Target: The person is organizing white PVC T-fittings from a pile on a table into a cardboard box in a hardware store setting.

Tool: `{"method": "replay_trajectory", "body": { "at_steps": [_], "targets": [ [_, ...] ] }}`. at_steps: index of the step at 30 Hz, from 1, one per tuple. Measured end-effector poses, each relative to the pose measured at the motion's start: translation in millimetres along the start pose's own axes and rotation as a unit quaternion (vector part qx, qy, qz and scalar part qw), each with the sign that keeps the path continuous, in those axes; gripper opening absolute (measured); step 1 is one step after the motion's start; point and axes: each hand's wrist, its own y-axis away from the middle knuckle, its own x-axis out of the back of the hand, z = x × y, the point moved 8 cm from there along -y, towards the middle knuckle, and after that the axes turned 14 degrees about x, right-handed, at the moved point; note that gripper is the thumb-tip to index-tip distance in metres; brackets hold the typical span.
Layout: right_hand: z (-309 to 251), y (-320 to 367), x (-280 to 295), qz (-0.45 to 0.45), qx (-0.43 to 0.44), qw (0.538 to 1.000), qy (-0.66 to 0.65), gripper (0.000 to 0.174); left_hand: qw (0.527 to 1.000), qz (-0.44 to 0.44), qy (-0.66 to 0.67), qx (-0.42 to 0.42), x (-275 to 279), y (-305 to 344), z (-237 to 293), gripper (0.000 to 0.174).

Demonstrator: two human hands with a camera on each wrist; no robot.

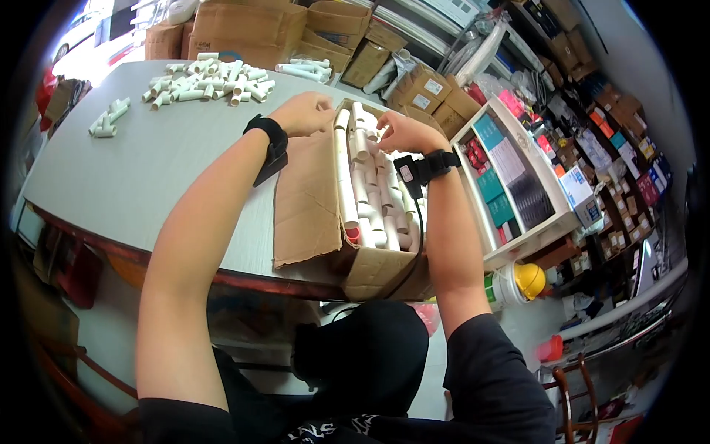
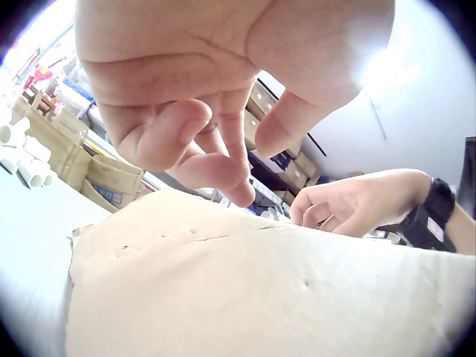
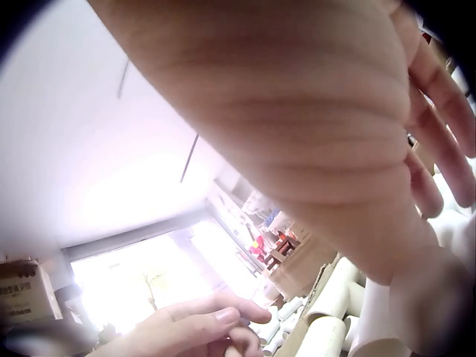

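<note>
A cardboard box (image 1: 370,270) at the table's edge is packed with rows of white plastic pipe fittings (image 1: 377,200). Its long flap (image 1: 307,200) folds out to the left. My left hand (image 1: 305,113) hovers by the box's far left corner, above the flap. In the left wrist view its fingers (image 2: 175,137) bend loosely with nothing between them. Over the far right part of the fittings is my right hand (image 1: 410,135), palm down. The right wrist view shows its fingers (image 3: 442,126) spread and slightly bent close above the fittings (image 3: 327,338), the thumb side blurred.
A loose heap of white fittings (image 1: 211,81) lies at the table's far side, with a few more fittings (image 1: 111,118) on the left. Cardboard boxes (image 1: 248,29) stand behind the table (image 1: 185,148). To the right are a white drawer unit (image 1: 510,174) and a bucket (image 1: 506,288).
</note>
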Motion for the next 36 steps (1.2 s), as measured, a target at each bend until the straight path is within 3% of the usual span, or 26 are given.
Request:
{"method": "replay_trajectory", "body": {
  "at_steps": [2,4,6,8,10,12,16,18,24,29,31,36],
  "targets": [
    [7.8,-0.1,7.5,0.031,-0.005,0.999,0.025,0.038,1.0,0.0,0.0,-0.012,3.3,1.2,0.4,0.027],
    [12.1,1.6,19.9,0.136,-0.033,0.99,0.028,0.032,1.0,-0.004,-0.006,-0.003,5.3,0.3,-1.2,0.026],
    [13.8,3.2,24.4,0.163,-0.054,0.985,0.026,0.032,1.0,-0.009,-0.007,0.003,7.2,-3.5,-9.1,0.028],
    [21.8,-4.3,17.5,0.187,-0.013,0.982,0.003,0.033,1.0,-0.008,-0.005,0.027,10.8,4.6,-8.0,0.026],
    [13.6,-4.3,12.7,0.141,-0.002,0.99,-0.03,0.04,0.997,-0.003,-0.031,0.069,15.0,10.6,-12.7,0.026],
    [21.9,-11.6,-0.4,0.12,0.024,0.99,-0.076,0.059,0.995,-0.002,-0.039,0.089,19.1,15.9,-18.9,0.026],
    [8.5,0.0,-9.6,0.031,0.0,0.994,-0.109,0.086,0.99,0.007,-0.029,0.141,36.0,27.3,-32.1,0.029],
    [-1.3,10.4,-7.0,0.012,-0.009,0.998,-0.057,0.101,0.985,0.007,-0.005,0.17,44.0,31.6,-40.1,0.03],
    [-5.3,3.8,-14.9,-0.035,0.01,0.993,-0.109,0.099,0.982,0.007,0.019,0.186,58.0,39.6,-41.6,0.031],
    [-11.3,-1.3,-20.8,-0.077,0.023,0.994,-0.077,0.082,0.985,0.009,0.032,0.172,61.0,38.7,-29.1,0.03],
    [-16.5,5.4,-13.7,-0.053,0.028,0.997,-0.045,0.077,0.983,-0.001,0.035,0.179,60.2,37.1,-26.8,0.032],
    [-10.2,3.0,-19.4,-0.082,0.005,0.995,-0.062,0.071,0.984,-0.004,0.022,0.174,52.6,40.3,-16.5,0.03]
  ]
}}
